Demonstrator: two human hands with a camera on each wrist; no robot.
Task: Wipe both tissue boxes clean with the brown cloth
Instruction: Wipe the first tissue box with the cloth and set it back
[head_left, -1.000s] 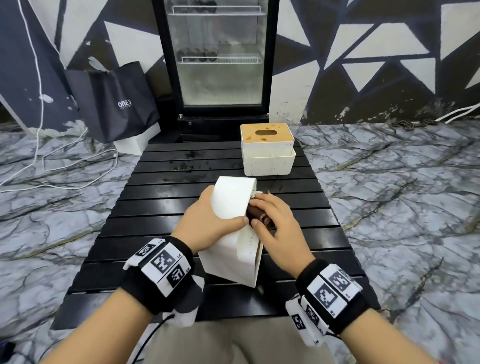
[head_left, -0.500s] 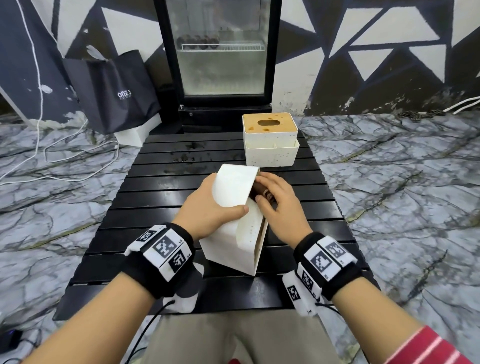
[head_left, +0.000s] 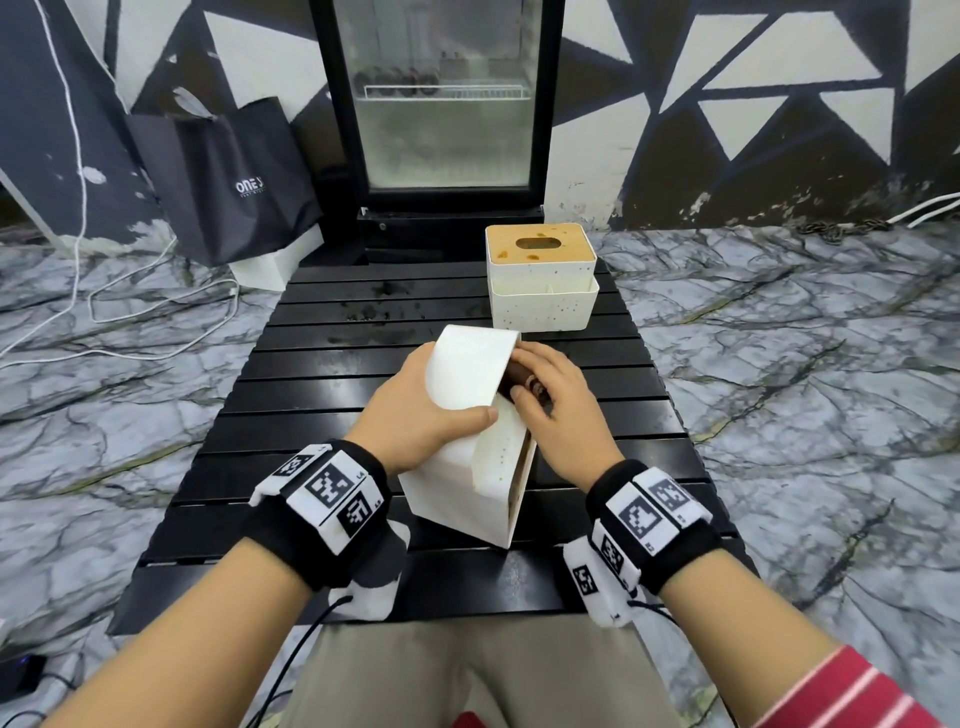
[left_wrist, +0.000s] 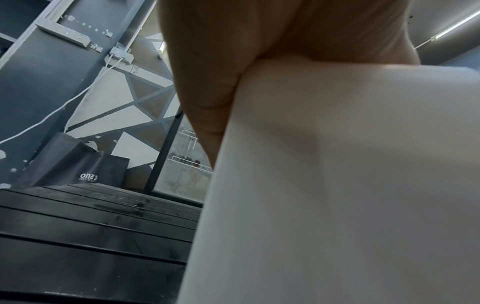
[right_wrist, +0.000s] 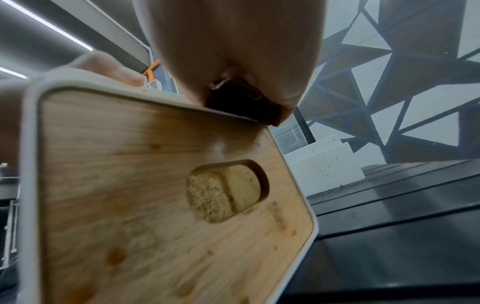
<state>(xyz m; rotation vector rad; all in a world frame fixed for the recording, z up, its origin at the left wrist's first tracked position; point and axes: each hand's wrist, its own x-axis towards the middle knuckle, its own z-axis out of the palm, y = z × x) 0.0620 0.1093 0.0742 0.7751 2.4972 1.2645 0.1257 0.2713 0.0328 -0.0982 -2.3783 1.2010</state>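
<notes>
1. The right hand (head_left: 558, 402) has its fingers curled round the bunched brown cloth (head_left: 524, 382), pressing it against the upper edge of the near tissue box (head_left: 467, 447), where the white wall meets the wooden lid (right_wrist: 145, 195).
2. The left hand (head_left: 421, 415) clasps the opposite white wall of that box, thumb laid over its top side and palm flat against it; the fingers on the far side are hidden.
3. The near box stands tipped on its side near the front edge of the black slatted table (head_left: 322, 374), lid facing right. The right wrist view shows brownish spots on the wood and the oval slot.
4. The box looks like a stiff, light, hollow shell with smooth walls, so it would likely slide or tip under a firm rub unless braced. Holding across two opposite walls, as the left hand does, seems the safest hold; the lid may lift off if gripped alone.
5. The cloth is soft and wads easily, suiting corners and rims.
6. The second tissue box (head_left: 540, 275) sits upright by the far right corner of the table, well apart from both hands, with stains visible on its lid and speckles on its walls.
</notes>
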